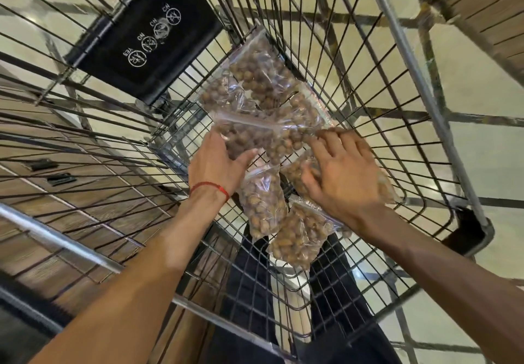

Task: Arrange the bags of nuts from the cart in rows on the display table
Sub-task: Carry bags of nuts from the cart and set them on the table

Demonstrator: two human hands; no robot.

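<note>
Several clear zip bags of brown nuts lie on the floor of a wire shopping cart [377, 125]. My left hand [218, 162], with a red string at the wrist, grips the left end of one bag [255, 136] lying across the middle. My right hand [337, 170] rests with spread fingers on top of another bag [297, 173], touching the middle bag's right end. Two more bags [261, 80] lie farther in, and two bags [263, 204] lie nearer me, below my hands.
The cart's black child-seat flap [147, 34] with printed symbols stands at the upper left. A wooden display table edge [482, 9] shows at the upper right. Wood-look panelling [56, 193] lies at the left, pale tiled floor under the cart.
</note>
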